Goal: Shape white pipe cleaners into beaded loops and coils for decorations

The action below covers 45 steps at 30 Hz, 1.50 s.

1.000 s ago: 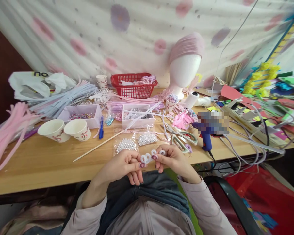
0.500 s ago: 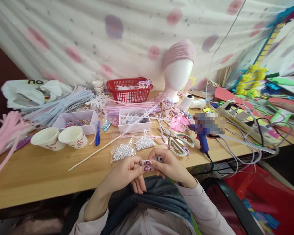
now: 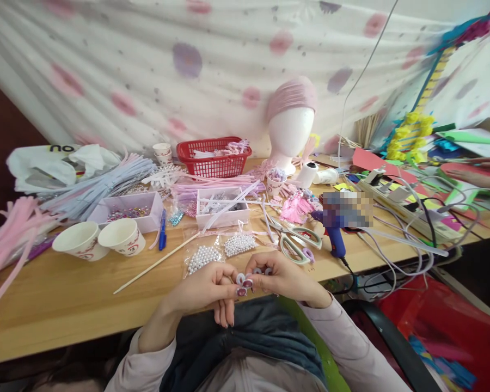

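My left hand point(image 3: 206, 291) and my right hand point(image 3: 283, 276) meet at the table's front edge, fingertips pinched together. Between them is a small white piece bent into loops point(image 3: 242, 279), with more loops showing by my right fingers. Both hands grip it. Just behind the hands lie two clear bags of white pearl beads point(image 3: 202, 258). A wooden stick point(image 3: 157, 263) lies to the left of the bags.
Scissors point(image 3: 296, 239) and a blue glue gun point(image 3: 335, 239) lie right of my hands. Two paper cups point(image 3: 100, 239), trays of beads point(image 3: 222, 206), a red basket point(image 3: 214, 158), pipe cleaners point(image 3: 12, 234), a foam head point(image 3: 289, 128) and cables point(image 3: 408, 239) crowd the wooden table point(image 3: 65, 305).
The hands have drawn closer together and folded the white loops into a tighter bunch. The view has tilted slightly, so everything sits lower in the picture.
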Each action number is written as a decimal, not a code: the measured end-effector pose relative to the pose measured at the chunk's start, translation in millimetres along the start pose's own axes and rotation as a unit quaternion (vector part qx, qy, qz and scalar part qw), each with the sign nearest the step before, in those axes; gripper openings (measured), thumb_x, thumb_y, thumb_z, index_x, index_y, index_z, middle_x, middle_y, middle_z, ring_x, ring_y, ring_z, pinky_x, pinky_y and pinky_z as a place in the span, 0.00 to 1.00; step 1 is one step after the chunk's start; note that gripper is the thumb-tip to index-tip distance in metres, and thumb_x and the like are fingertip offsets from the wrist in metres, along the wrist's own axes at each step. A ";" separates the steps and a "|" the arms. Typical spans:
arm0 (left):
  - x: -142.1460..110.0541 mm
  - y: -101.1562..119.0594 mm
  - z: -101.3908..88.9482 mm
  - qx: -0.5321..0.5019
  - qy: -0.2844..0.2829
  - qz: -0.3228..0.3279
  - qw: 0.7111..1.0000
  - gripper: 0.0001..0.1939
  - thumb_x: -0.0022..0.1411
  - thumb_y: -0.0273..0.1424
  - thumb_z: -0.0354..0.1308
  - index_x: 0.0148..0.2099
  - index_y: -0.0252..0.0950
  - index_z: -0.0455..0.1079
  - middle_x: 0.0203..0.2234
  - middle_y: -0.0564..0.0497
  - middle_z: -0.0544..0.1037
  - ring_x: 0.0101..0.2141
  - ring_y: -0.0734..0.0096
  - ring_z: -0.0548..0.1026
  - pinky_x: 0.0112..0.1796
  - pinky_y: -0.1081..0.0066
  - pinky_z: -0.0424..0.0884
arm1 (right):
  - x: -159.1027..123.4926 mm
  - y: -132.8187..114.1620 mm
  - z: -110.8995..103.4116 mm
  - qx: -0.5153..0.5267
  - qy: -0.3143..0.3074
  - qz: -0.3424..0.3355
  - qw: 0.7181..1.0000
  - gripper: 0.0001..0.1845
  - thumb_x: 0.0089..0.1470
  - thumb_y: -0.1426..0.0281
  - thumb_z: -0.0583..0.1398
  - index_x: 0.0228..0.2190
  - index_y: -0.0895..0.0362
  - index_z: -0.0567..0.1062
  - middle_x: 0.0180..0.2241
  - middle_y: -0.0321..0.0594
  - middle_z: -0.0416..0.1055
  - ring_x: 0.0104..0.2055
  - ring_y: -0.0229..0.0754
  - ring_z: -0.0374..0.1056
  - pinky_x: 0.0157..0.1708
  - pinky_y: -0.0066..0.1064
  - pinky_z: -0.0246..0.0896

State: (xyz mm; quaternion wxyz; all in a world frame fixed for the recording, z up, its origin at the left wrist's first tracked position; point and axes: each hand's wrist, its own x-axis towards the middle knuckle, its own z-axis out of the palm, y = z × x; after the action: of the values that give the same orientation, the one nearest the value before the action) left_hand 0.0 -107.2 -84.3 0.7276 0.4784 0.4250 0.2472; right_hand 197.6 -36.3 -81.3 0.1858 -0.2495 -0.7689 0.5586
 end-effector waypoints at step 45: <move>7.5 -16.1 -1.1 0.049 0.269 0.113 0.955 0.16 0.58 0.35 0.60 0.47 0.33 0.68 0.27 0.49 0.81 0.24 0.70 0.78 0.26 0.71 0.74 | -3.1 26.4 -13.9 0.194 0.084 0.075 0.975 0.24 0.50 0.56 0.68 0.41 0.60 0.72 0.30 0.41 0.79 0.30 0.41 0.78 0.30 0.31 0.76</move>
State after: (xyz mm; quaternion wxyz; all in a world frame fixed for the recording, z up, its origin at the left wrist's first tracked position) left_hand 2.2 -107.6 -102.0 0.5293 0.4741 0.5596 0.4265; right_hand 212.6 -20.8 -102.3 0.2521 -0.3124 -0.6067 0.6861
